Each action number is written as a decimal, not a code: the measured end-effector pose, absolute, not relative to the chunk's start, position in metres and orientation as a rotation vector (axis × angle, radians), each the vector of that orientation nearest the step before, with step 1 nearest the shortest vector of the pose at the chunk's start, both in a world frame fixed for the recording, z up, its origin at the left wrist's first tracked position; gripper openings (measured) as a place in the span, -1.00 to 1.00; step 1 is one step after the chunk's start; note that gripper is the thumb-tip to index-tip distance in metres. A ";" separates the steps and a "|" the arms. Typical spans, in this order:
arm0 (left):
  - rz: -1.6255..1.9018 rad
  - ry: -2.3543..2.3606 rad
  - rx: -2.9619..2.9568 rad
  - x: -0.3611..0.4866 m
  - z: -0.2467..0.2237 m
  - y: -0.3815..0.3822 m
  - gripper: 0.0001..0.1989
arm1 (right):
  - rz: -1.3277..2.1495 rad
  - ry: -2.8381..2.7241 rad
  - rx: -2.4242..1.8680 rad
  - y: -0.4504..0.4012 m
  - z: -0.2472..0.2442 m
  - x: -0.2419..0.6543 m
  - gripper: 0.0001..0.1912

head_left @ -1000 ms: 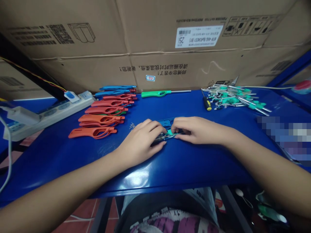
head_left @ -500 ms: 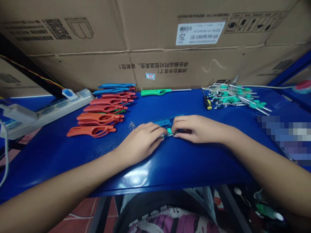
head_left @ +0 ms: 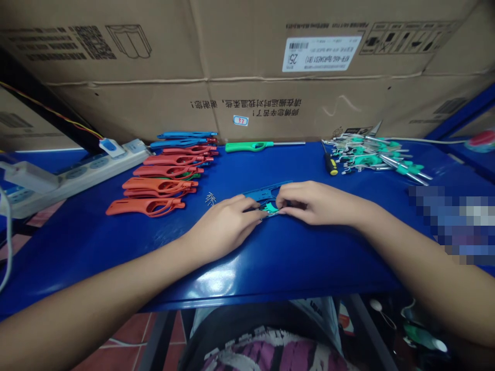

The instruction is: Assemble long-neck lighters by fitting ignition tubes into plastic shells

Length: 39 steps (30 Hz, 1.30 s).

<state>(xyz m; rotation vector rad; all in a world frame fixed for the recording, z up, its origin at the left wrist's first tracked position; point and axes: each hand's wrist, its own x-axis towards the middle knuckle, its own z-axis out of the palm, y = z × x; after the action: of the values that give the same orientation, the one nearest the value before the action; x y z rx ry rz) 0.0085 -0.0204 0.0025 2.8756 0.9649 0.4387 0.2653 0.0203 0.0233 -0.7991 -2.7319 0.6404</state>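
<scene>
In the middle of the table, my left hand is closed on the near blue lighter casing half, most of which its fingers cover. A green trigger part shows at that casing, between my hands. My right hand pinches at the right side of the same piece, thumb and forefinger together by the green part. Just behind lies another blue lighter casing half, its right part hidden by my right fingers. Small screws lie in a little heap beyond my left hand.
Orange, red and blue lighter casings lie stacked at left, beside a white power strip. A green lighter rests at the back. At back right are a screwdriver and a pile of metal-tube igniter parts. A cardboard box stands behind.
My right fingers have shifted slightly up and right along the casing, and more of the green trigger part shows. My left hand keeps its hold, nearly still.
</scene>
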 end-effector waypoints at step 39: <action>0.447 0.956 2.979 0.009 -0.001 -0.021 -0.66 | 0.645 -2.582 -0.889 0.034 0.024 0.278 -0.81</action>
<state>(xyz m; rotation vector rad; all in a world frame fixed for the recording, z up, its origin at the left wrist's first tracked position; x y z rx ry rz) 0.0092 -0.0205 -0.0008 2.9792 0.9560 0.4467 0.2781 0.0339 0.0235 -0.8892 -2.5819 0.6450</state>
